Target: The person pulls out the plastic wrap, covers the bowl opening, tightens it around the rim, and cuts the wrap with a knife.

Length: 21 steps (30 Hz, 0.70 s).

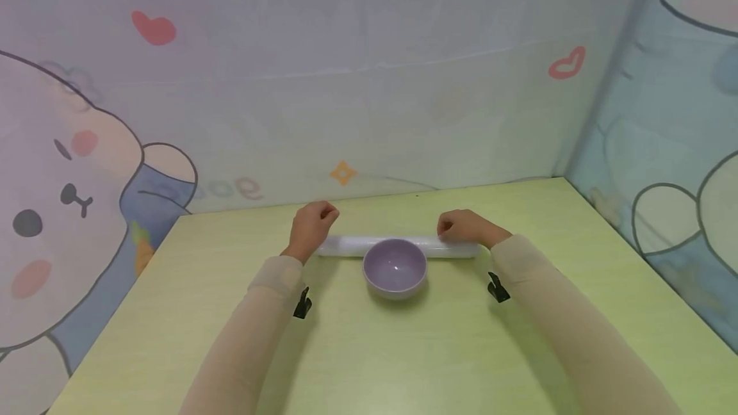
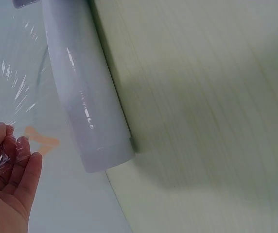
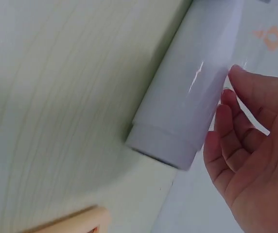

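A roll of cling film [image 1: 346,246] lies crosswise on the table, pale and glossy. In front of its middle stands a lilac bowl [image 1: 394,268], upright, with nothing seen inside. My left hand [image 1: 309,229] is above and behind the roll's left end. In the left wrist view its fingers [image 2: 26,177] pinch a crumpled clear piece of film, which stretches with bright creases from the roll. At the roll's right part is my right hand [image 1: 464,227]. Its thumb and curled fingers [image 3: 226,126] meet the film along the roll's far side; the film there is hardly visible.
The pale yellow-green table [image 1: 398,364] ends at a printed cloth wall [image 1: 369,114] behind the roll. Another printed cloth [image 1: 680,146] borders the right side. An orange-edged object [image 3: 76,222] shows at the bottom of the right wrist view. Black clips [image 1: 498,288] hang by both sleeves.
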Each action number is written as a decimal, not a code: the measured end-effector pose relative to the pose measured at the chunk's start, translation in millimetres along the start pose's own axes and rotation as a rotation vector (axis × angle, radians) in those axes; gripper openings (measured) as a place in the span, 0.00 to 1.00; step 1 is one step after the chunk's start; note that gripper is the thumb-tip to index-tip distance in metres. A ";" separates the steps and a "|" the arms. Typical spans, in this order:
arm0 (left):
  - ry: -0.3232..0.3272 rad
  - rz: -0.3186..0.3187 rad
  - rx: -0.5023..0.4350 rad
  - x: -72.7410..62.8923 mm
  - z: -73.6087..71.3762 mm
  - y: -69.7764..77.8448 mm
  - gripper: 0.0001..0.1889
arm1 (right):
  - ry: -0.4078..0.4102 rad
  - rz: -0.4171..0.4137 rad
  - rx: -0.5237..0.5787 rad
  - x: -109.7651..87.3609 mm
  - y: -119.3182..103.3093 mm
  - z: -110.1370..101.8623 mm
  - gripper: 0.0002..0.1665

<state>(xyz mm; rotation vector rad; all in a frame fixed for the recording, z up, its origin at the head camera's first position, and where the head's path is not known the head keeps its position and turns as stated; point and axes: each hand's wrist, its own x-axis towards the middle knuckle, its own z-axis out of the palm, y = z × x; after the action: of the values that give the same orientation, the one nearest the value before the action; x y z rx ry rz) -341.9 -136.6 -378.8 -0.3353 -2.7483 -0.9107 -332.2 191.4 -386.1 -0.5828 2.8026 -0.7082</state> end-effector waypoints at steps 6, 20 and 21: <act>0.007 0.005 -0.009 -1.0 -2.0 -1.5 0.11 | 0.013 0.015 0.030 -4.3 8.3 -5.1 0.06; -0.004 0.008 -0.009 -2.4 -3.8 -2.2 0.11 | 0.040 -0.035 -0.001 -0.4 -8.1 0.1 0.06; -0.004 0.009 -0.003 -3.1 -4.7 -2.4 0.11 | 0.040 -0.039 -0.001 -0.7 -9.5 -0.7 0.06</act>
<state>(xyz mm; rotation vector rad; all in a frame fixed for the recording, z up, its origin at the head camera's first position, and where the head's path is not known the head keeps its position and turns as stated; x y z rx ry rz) -338.9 -141.8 -377.3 -0.3503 -2.7473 -0.9128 -328.7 184.3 -380.8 -0.6325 2.8356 -0.7337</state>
